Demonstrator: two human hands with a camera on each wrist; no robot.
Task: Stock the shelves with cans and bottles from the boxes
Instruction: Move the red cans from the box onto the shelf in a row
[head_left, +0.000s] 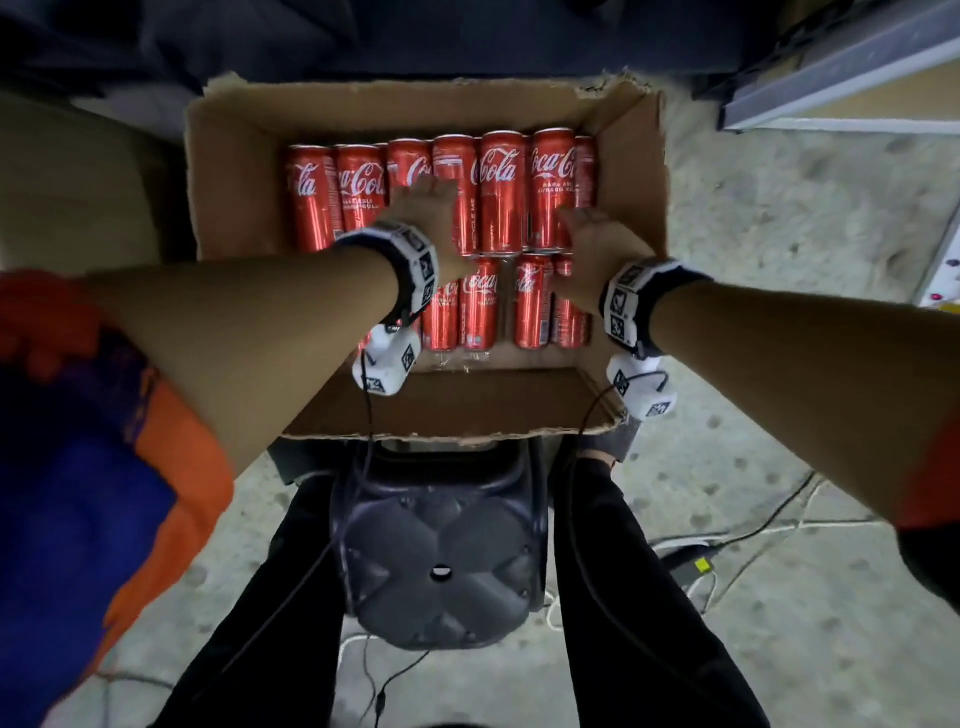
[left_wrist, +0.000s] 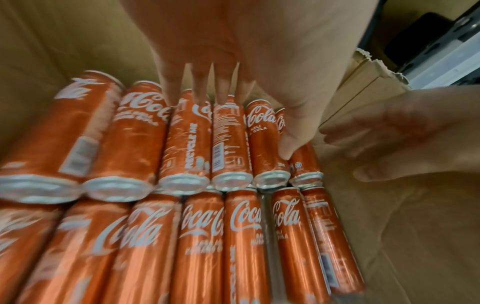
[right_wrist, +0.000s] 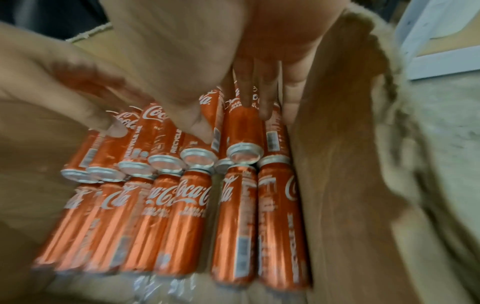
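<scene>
Reaching down into the open cardboard box (head_left: 244, 171), the person has both hands over the far row of red Coca-Cola cans (head_left: 501, 192). The cans lie on their sides in two rows, end to end, packed shoulder to shoulder so none can roll; crinkled clear plastic wrap (head_left: 462, 358) shows at the near end, which probably bundled them.

The left hand (head_left: 428, 205) lies flat on the middle cans of the far row, fingers (left_wrist: 200, 82) straight and close together, tips toward the far ends. From the left wrist view nothing is gripped; the palm only rests on the can bodies. The right hand (head_left: 592, 234) is by the box's right wall, its fingers (right_wrist: 262, 98) extended along the last cans there, thumb spread out to the side. I judge it is looking for a can end to hook, since the tight packing leaves little gap for fingers between neighbours.

A dark plastic stool (head_left: 441, 551) stands between the person's legs, and the box seems to rest partly on it, likely to save bending. A white shelf edge (head_left: 841, 73) shows at the upper right, where the cans belong. Both rows look nearly full, so stocking from this box has hardly begun.
</scene>
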